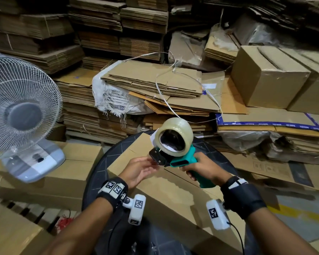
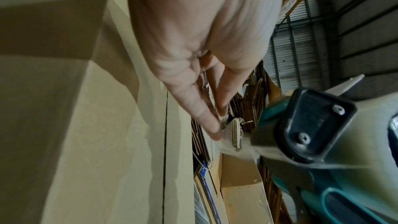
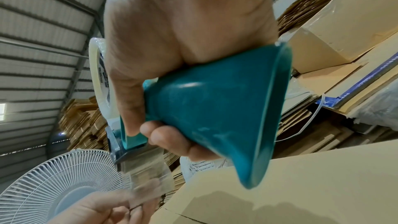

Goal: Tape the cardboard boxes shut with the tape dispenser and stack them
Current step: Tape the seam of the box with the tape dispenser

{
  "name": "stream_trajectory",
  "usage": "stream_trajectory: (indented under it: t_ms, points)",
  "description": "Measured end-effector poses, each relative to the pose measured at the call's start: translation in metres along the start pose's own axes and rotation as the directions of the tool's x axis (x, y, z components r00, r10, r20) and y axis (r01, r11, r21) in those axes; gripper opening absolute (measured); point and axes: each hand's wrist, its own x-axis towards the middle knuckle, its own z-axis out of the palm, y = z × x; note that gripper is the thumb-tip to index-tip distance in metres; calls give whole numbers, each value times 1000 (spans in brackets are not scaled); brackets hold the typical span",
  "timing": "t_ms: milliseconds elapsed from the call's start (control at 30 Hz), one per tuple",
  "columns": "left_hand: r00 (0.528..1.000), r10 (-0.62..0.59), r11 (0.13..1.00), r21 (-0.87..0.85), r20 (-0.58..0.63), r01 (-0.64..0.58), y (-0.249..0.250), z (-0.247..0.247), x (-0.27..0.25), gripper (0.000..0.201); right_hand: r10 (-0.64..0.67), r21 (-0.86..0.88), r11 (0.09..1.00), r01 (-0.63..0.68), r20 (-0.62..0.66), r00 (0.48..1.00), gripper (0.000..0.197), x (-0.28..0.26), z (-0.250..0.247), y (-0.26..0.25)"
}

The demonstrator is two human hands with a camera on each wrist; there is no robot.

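Observation:
A closed brown cardboard box point(image 1: 166, 192) lies on a round black table point(image 1: 98, 173), its top seam point(image 2: 165, 142) showing as a dark line. My right hand point(image 1: 201, 168) grips the teal handle of a tape dispenser point(image 1: 180, 159) above the box; a clear tape roll point(image 1: 174, 138) sits on it. My left hand point(image 1: 142, 168) pinches the loose end of clear tape point(image 3: 146, 176) at the dispenser's black mouth point(image 2: 312, 125), fingertips point(image 2: 213, 129) together on the film. The teal handle point(image 3: 215, 111) fills the right wrist view.
A white table fan point(image 1: 20, 115) stands on boxes at the left. Assembled boxes point(image 1: 276, 78) sit at the back right. Stacks of flattened cardboard point(image 1: 151, 85) with loose white strapping fill the background. More boxes point(image 1: 63, 173) lie beside the table.

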Motion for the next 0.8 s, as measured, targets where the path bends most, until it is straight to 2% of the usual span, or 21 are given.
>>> stream_trajectory:
  t_ms: [100, 167, 267, 367, 533, 667, 800]
  points:
    - [998, -50, 997, -56, 49, 53, -2, 7, 1, 32, 9, -28, 1000, -8, 34, 999, 13, 9, 7, -11]
    - [986, -113, 985, -119, 124, 128, -1, 9, 4, 34, 21, -65, 998, -18, 40, 999, 16, 19, 13, -19]
    - [954, -189, 939, -240, 231, 245, -2, 5, 7, 40, 39, -85, 996, -36, 34, 999, 16, 34, 24, -29]
    - [940, -213, 892, -340, 267, 299, 0, -6, 14, 40, 44, -82, 996, -44, 0, 999, 17, 46, 32, -41]
    - [942, -233, 842, -434, 242, 320, 11, -27, 28, 30, 53, -68, 996, -55, -25, 998, 18, 65, 41, -50]
    - [940, -253, 864, -383, 230, 326, 23, -51, 36, 30, 58, -74, 995, -60, -29, 998, 14, 78, 50, -54]
    - [958, -274, 885, -370, 80, 283, 40, -75, 50, 32, 61, -70, 996, -63, -35, 998, 13, 92, 60, -57]
